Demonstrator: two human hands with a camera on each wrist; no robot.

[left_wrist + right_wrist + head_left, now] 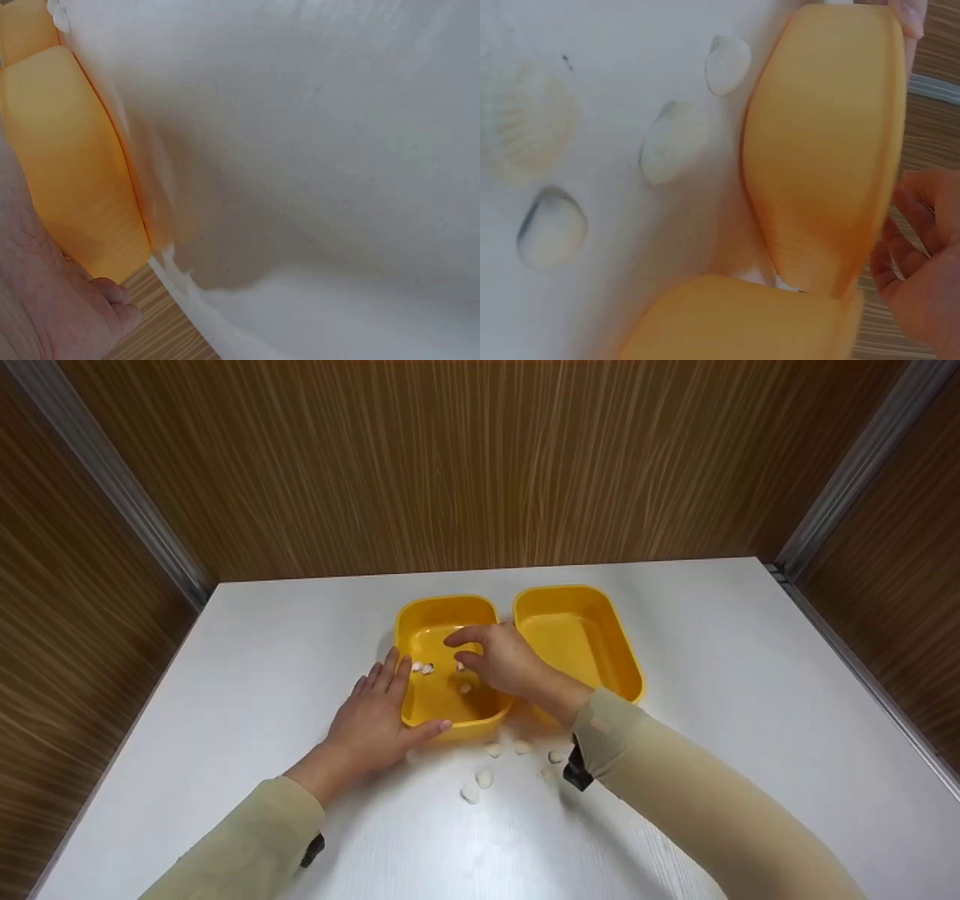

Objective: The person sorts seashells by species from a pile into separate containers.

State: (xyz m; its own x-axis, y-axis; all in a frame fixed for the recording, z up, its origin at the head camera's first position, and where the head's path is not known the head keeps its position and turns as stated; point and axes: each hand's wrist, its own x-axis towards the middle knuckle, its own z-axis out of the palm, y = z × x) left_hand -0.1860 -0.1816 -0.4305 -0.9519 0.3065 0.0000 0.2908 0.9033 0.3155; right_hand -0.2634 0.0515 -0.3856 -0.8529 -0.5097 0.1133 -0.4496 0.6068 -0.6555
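Observation:
Two yellow plastic trays stand side by side on the white table. The left tray (448, 727) has several small pale seashells (427, 668) lying on its floor. Along this tray's left wall rests my left hand (369, 727), fingers straight at the rim and thumb stretched along the front edge. My right hand (510, 661) reaches over the right wall of the same tray, thumb and forefinger spread apart above the floor. One shell shows close by the right thumb, and nothing shows between the fingertips. The right tray (564, 637) lies partly beneath the right wrist, no shells visible inside.
Several loose seashells (484, 778) lie on the table in front of the trays; the right wrist view shows a ribbed shell (526, 124) among smoother ones. Wood-grain panels (480, 472) close off the back and both sides. Dark devices (577, 769) are strapped at the wrists.

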